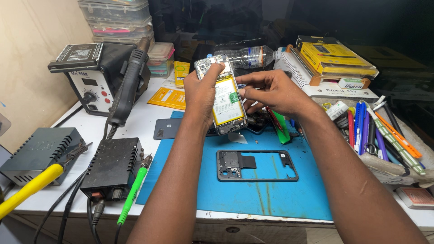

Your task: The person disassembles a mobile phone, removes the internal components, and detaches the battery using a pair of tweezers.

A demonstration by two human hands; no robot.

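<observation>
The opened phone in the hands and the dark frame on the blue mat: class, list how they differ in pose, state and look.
The opened phone is held up, tilted, by the left hand with the right hand at its edge; the dark frame lies flat and untouched on the blue mat. The phone is filled, showing a yellow-edged battery; the frame is mostly a hollow outline. Both are phone-shaped rectangles.

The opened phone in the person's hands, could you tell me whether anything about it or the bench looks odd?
The opened phone, held up by the left hand, has no back, so its battery is bare; its dark frame lies apart on the blue mat. A plastic bottle lies on its side behind.
</observation>
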